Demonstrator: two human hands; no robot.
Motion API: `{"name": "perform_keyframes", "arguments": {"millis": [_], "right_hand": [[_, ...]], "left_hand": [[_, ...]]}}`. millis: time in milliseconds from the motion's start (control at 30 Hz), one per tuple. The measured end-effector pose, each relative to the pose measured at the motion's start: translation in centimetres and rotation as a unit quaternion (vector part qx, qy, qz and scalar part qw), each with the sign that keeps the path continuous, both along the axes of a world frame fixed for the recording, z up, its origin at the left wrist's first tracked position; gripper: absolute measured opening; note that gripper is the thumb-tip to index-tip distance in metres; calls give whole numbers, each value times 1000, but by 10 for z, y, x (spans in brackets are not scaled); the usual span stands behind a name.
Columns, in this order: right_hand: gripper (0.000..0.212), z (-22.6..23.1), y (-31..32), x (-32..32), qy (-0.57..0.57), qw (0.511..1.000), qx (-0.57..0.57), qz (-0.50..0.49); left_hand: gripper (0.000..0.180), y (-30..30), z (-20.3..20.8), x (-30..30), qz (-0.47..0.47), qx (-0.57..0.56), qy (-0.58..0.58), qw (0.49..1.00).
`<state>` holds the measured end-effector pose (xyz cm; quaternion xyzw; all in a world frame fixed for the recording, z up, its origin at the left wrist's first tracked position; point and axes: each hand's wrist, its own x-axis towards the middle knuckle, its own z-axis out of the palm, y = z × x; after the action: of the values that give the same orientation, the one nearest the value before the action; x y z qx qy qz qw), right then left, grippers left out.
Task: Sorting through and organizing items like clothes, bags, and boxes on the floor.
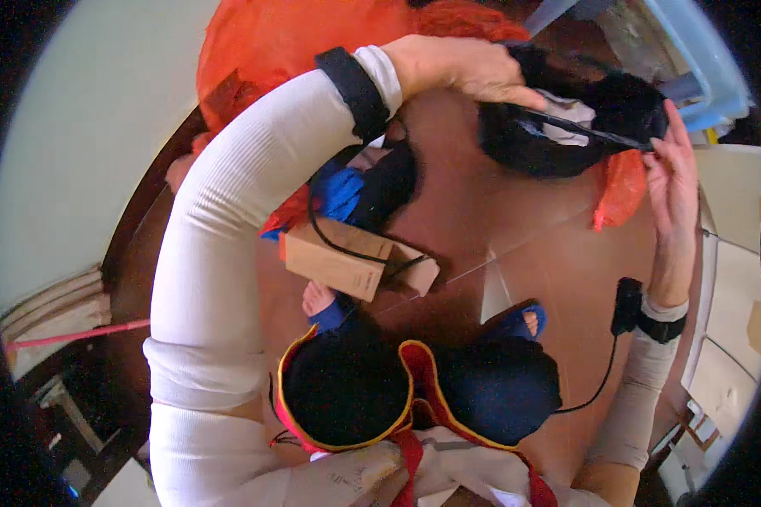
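Note:
A black, soft-looking item (528, 150) with a pale whitish patch (571, 122) and a dark narrow edge across it is stretched between my hands at the upper right; its exact kind cannot be made out. My left hand (473, 72) reaches over from the left, thumb along the near edge, its other fingers hidden behind the black material. At the other end my right hand (675, 173) pinches the edge, fingertips pressed to it. An orange-red bag piece (621, 190) hangs or lies just below that end. Both wrists wear black straps (351, 93).
An open cardboard box (338, 260) lies on the brown tiled floor (465, 228), beside blue and black material (338, 194). A big orange-red sack (287, 42) stands at the far left, a light-blue plastic frame (706, 59) at the far right. My slippered foot (528, 321) is below; cables hang from the straps.

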<state>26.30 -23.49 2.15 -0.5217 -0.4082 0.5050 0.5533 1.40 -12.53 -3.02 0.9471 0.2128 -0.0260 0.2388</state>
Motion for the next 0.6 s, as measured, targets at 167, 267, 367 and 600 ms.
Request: {"name": "perform_keyframes", "arguments": {"millis": [167, 267, 367, 600], "right_hand": [[53, -33, 12, 35, -42, 998, -16, 31], [52, -35, 13, 20, -43, 998, -26, 40], [52, -32, 10, -6, -64, 998, -12, 10], [53, -25, 12, -22, -78, 997, -22, 17]], "left_hand": [[18, -20, -9, -52, 224, 113, -361, 898], [21, -60, -61, -111, 327, 44, -131, 935], [49, -116, -130, -148, 230, -78, 65, 968], [48, -171, -163, -98, 343, -49, 199, 917]]}}
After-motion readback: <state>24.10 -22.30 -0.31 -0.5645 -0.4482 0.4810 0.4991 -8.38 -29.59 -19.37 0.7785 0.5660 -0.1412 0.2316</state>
